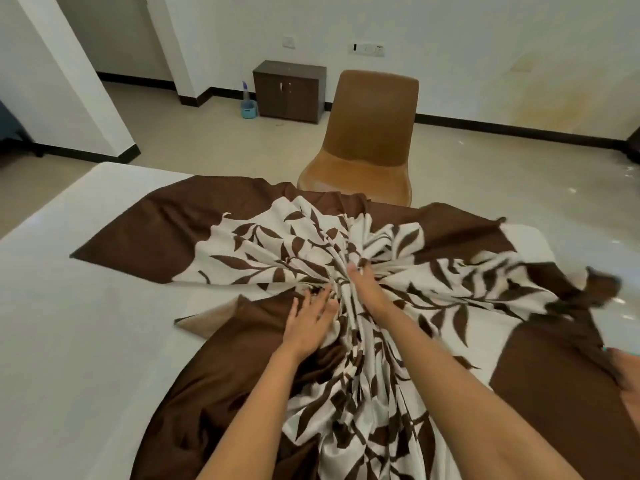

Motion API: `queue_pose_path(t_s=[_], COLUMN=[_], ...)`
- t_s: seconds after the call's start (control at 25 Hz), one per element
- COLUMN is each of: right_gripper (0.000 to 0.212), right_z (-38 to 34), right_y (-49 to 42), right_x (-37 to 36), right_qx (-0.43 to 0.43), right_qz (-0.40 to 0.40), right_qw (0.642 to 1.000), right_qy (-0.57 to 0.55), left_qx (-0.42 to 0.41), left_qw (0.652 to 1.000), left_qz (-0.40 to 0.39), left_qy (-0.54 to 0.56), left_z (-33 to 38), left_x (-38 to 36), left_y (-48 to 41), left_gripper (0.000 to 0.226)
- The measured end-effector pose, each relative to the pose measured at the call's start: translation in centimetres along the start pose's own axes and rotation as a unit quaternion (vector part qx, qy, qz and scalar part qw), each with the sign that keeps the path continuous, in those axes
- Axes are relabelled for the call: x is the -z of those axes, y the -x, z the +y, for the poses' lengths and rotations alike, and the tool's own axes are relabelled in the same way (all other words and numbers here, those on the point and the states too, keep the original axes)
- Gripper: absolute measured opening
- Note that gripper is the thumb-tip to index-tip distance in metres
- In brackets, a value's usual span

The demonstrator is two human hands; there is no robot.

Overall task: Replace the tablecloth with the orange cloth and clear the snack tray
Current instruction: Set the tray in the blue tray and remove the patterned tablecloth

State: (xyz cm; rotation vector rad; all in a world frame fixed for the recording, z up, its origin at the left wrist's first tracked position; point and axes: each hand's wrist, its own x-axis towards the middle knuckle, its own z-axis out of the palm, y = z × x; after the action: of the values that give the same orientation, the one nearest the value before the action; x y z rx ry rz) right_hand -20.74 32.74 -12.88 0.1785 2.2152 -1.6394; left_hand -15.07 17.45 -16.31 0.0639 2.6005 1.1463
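Note:
A brown and white leaf-patterned tablecloth lies bunched toward the middle of a white table. Its folds run together under my hands. My right hand is closed on a gathered pinch of the cloth at the centre of the folds. Just left of it, my left hand lies flat on the cloth with the fingers spread. The cloth's right edge is blurred and lifted near the table's right side. At the right border an orange-pink patch shows; I cannot tell what it is. No snack tray is in view.
A brown plastic chair stands against the table's far edge. Behind it a dark wooden cabinet sits by the wall, with a small blue brush holder on the floor to its left. A white pillar rises at the left.

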Motion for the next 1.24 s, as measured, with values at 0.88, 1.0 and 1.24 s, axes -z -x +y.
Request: queue_pose_path(t_s=[0.88, 1.0, 1.24], right_gripper=[0.062, 0.056, 0.054], right_z=[-3.5, -4.6, -13.6], right_y=[1.8, 2.5, 4.7], right_x=[-2.4, -4.0, -2.1], right_qx=[-0.055, -0.020, 0.059], right_qz=[-0.053, -0.059, -0.084], right_qw=[0.988, 0.979, 0.954], right_qy=[-0.136, -0.196, -0.280], left_qx=[0.111, 0.055, -0.096], left_qw=[0.971, 0.953, 0.927], left_qz=[-0.013, 0.067, 0.266], left_qy=[0.212, 0.289, 0.245], left_z=[2.2, 2.5, 8.6], left_x=[2.6, 2.9, 9.8], left_y=[-0.7, 0.2, 0.3], left_gripper=[0.135, 0.141, 0.147])
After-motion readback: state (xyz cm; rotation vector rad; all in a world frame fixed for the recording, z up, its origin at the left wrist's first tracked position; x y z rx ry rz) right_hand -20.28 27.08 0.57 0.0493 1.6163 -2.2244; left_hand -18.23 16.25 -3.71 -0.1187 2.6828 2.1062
